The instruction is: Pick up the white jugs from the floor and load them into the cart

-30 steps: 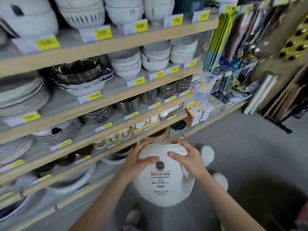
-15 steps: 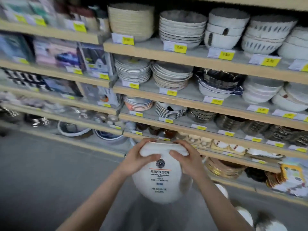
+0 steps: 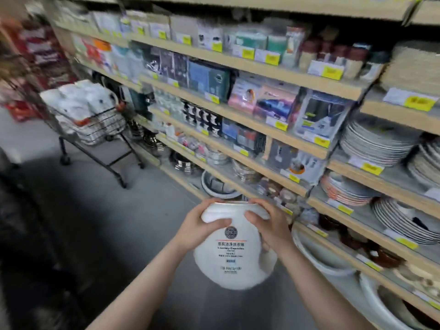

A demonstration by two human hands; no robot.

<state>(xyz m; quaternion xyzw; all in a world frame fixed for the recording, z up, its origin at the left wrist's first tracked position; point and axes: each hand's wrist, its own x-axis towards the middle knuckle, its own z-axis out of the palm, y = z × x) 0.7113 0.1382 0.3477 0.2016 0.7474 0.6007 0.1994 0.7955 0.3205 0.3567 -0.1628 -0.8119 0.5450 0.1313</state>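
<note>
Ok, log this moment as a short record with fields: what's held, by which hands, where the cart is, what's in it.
held: white jug, off the floor, label facing the camera
left hand: grips the jug's upper left side
right hand: grips the jug's upper right side
cart: ahead on the left, beside the shelves
cart load: white items piled high, too blurred to identify

We reach both bare forearms forward and inward, our left hand [image 3: 198, 228] and right hand [image 3: 269, 226] level and close together, fingers [image 3: 256, 214] curled over the top of the white jug [image 3: 234, 253] held between them.
</note>
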